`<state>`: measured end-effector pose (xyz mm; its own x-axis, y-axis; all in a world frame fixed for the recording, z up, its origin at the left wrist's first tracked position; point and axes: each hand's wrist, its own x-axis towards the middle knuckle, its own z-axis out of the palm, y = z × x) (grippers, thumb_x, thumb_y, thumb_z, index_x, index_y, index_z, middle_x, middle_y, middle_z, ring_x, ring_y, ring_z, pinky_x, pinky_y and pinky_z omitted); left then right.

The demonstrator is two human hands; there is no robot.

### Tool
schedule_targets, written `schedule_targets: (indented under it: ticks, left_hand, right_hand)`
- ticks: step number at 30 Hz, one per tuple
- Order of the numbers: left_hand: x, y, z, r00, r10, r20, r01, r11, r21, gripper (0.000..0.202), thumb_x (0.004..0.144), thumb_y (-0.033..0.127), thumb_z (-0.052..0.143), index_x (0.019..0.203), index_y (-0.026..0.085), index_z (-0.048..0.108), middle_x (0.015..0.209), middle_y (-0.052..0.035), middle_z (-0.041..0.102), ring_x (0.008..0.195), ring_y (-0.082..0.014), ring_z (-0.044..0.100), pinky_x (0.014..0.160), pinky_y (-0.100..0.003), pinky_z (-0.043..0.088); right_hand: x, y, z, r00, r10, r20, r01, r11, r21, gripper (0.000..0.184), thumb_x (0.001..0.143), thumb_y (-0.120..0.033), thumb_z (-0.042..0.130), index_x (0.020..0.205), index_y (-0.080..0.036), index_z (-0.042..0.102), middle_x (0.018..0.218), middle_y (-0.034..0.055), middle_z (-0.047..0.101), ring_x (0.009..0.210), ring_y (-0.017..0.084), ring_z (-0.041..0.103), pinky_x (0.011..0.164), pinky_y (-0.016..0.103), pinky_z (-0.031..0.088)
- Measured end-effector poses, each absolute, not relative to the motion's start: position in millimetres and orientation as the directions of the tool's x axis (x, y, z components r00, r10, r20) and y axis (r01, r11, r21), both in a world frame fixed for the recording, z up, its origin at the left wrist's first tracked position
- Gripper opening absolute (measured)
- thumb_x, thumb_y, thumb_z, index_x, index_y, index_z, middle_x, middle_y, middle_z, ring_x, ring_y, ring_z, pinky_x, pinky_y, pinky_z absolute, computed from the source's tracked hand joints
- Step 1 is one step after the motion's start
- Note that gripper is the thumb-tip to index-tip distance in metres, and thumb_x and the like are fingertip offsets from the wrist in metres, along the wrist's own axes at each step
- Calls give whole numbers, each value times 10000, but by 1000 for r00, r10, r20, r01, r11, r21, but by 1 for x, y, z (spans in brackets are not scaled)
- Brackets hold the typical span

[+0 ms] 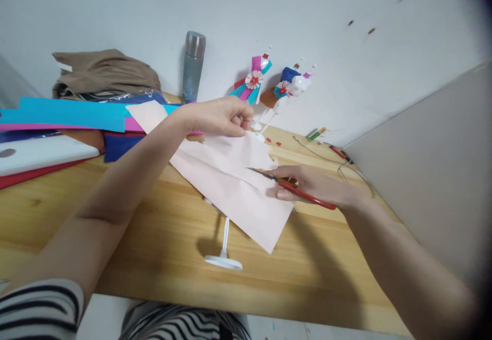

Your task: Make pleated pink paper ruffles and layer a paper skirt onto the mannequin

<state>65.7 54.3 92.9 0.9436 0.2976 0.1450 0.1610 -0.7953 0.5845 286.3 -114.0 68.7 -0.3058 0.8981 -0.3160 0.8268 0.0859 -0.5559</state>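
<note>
Head view: left grip (223, 115) is tightly pinching the upper edge of a pale-pink, straight-edged, paper-like sheet (226, 168) over the light-wood bench (154, 242); right grip (313, 180) is encircling red-handled metal scissors (307, 195). Probably light and limp, the sheet is favouring edge holds.

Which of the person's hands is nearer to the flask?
Left. In the picture, the left hand is below and right of the flask; the right hand, holding scissors, is lower and farther right.
</note>
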Motion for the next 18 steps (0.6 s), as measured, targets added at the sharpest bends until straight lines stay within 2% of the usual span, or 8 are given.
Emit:
schedule_targets:
  ticks: [7, 10, 14, 18]
  left_hand:
    - [63, 43, 101, 943, 316, 102, 198, -782, 591, 33, 796, 169, 594, 817, 156, 571, 607, 25, 485, 583, -99, 525, 517, -182, 398]
    - [64, 45, 100, 948, 301, 98, 190, -790, 583, 47, 791, 166, 594, 833, 158, 574, 603, 29, 493, 545, -81, 494, 493, -172, 382]
    - [67, 48, 96, 937, 326, 123, 207, -804, 558, 57, 800, 167, 573, 850, 149, 596, 653, 19, 545, 640, -100, 564, 547, -167, 395]
    - [64, 43, 99, 939, 322, 121, 209, -813, 544, 102, 808, 171, 558, 880, 130, 617, 709, 1, 580, 737, -126, 598, 608, -185, 414]
  right_hand:
    - [281, -108, 72, -296, 902, -315, 842, 90, -532, 568, 817, -622, 625, 1227, -235, 696, 1164, 57, 719, 1012, 311, 661, 819, 351, 527]
    - [275, -105, 73, -294, 902, -315, 842, 89, -532, 537, 805, -622, 634, 1150, -223, 731, 1065, 55, 731, 956, 305, 661, 770, 334, 518]
    - [273, -103, 68, -277, 906, -319, 829, 57, -557, 555, 813, -636, 611, 1074, -163, 736, 885, 57, 697, 739, 224, 613, 607, 295, 462]
    - [276, -103, 63, -249, 917, -313, 813, 22, -582, 559, 776, -650, 636, 982, -142, 745, 845, 44, 658, 696, 182, 560, 591, 271, 433]
